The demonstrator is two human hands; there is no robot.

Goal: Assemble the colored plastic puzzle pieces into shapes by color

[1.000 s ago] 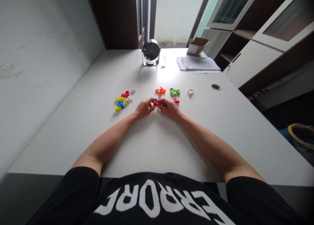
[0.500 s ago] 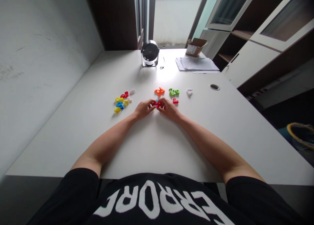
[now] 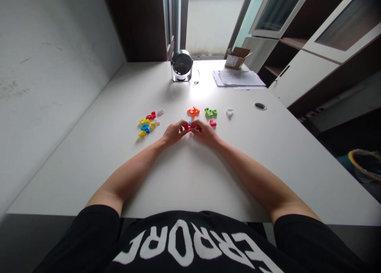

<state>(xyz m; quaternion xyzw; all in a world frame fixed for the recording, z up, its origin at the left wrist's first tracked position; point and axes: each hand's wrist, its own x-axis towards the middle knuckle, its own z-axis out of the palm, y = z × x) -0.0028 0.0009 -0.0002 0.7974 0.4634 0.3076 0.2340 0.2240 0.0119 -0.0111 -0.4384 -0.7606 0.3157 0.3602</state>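
Small red plastic pieces (image 3: 189,128) sit between my fingertips at the middle of the white table (image 3: 190,177). My left hand (image 3: 175,132) pinches them from the left. From the right, the fingers of my right hand (image 3: 205,132) close on them as well. How many red pieces there are, and whether they are joined, I cannot tell behind the fingers. A bit of blue plastic (image 3: 189,123) shows just beyond them. Another red piece (image 3: 212,123) lies right of my right hand, and an orange cluster (image 3: 193,111) lies beyond both hands.
Green pieces (image 3: 210,112) and a white piece (image 3: 229,112) lie to the right. At the left are yellow pieces (image 3: 144,122), blue pieces (image 3: 145,128) and red ones (image 3: 151,116). Farther back stand a small round fan (image 3: 182,62), papers (image 3: 238,78) and a cardboard box (image 3: 236,58).
My fingers have shifted slightly around the red pieces, and less of the red shows at the right fingertips. The loose pieces on the table have stayed in place.
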